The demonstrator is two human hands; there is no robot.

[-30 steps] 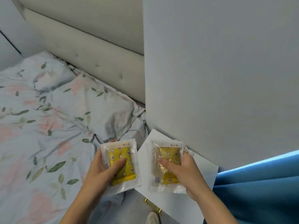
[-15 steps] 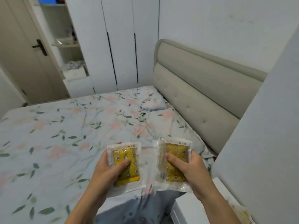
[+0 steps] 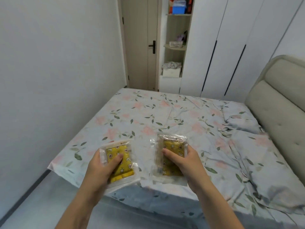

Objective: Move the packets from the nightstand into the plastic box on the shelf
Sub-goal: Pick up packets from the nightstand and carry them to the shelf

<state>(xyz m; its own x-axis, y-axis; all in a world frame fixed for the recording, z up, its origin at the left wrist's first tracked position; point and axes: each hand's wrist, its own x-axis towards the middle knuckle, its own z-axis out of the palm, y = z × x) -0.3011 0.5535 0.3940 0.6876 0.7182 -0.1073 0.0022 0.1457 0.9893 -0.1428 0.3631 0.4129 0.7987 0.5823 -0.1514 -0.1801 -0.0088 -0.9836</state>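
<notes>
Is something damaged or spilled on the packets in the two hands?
Nothing stands out. The left hand holds one packet, the right hand holds another packet; both look sealed and whole.

Two forearms come up from the bottom edge of the frame, both bare as far down as the view reaches (no cuff or sleeve edge shows on either one). The left hand [image 3: 105, 164] wears nothing: no ring, glove or bandage on the parts that face the camera. The right hand [image 3: 186, 164] is likewise bare, and neither wrist carries a watch, strap or bracelet. The thumbnail that shows on each hand is short and plain, with no polish to be seen. The arms are slim and taper evenly toward the wrists. No other part of the person comes into view.
</notes>
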